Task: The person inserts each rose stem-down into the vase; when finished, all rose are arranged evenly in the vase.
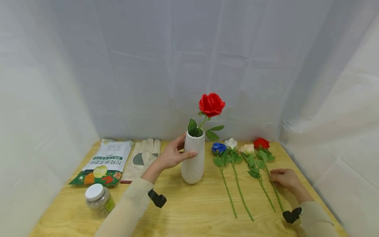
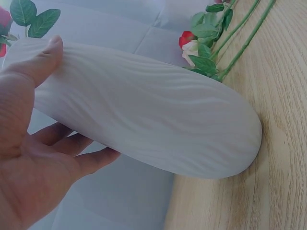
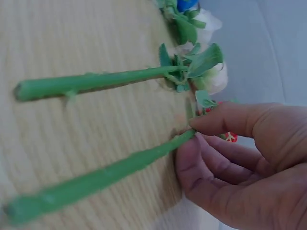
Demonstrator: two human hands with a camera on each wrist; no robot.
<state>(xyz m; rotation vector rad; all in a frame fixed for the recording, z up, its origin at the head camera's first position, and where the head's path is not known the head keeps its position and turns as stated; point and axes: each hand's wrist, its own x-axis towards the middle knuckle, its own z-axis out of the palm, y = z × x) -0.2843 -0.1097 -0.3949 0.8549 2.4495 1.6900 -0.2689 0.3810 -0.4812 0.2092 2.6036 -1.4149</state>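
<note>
A white ribbed vase (image 1: pixel 193 161) stands on the table, a red rose (image 1: pixel 211 105) upright in it. My left hand (image 1: pixel 174 154) holds the vase by its upper part; in the left wrist view the thumb lies on the near side of the vase (image 2: pixel 144 105) and the fingers are behind it. At the right, my right hand (image 1: pixel 285 179) pinches the green stem (image 3: pixel 110 175) of the rightmost lying rose, whose red bloom (image 1: pixel 261 143) points to the back. Thumb and forefinger meet on that stem in the right wrist view.
Blue (image 1: pixel 219 148), white (image 1: pixel 231 143) and cream (image 1: pixel 247 149) roses lie between the vase and my right hand. On the left are a fertilizer bag (image 1: pixel 108 161), pale gloves (image 1: pixel 142 161) and a white-lidded jar (image 1: pixel 100 200). White sheeting surrounds the table (image 1: pixel 177 210) behind and at both sides.
</note>
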